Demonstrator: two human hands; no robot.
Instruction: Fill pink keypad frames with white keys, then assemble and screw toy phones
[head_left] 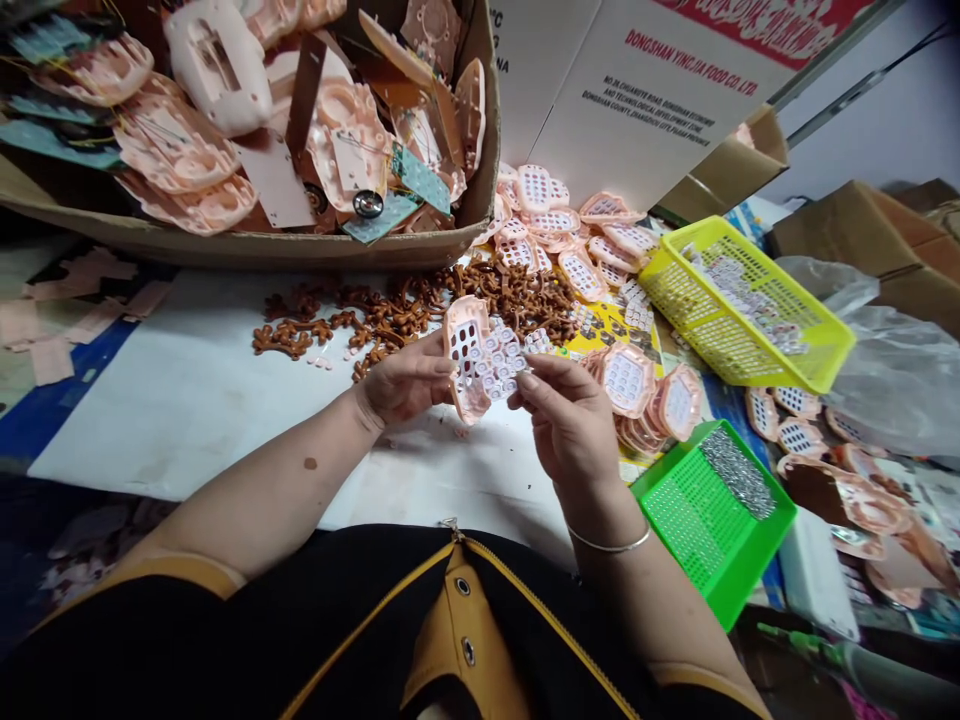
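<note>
My left hand point(411, 380) grips a pink plastic shell point(470, 396) by its left edge, with the shell's rows of dark holes facing up. Between the fingertips of my right hand point(564, 400) is a white button pad point(501, 362) with round keys. The pad lies against the right side of the shell and partly overlaps it. Both are held above the white tabletop point(442, 480). Just behind them is a pile of brown plastic pieces point(525, 300). Right of my right hand stand stacked pink shells with white pads point(628, 380).
A cardboard box point(315, 250) of pink shells and circuit boards fills the back left. At the right are a yellow basket point(817, 365) of white pads and a green basket point(675, 545) holding screws. More pink shells point(581, 272) lie behind the brown pile.
</note>
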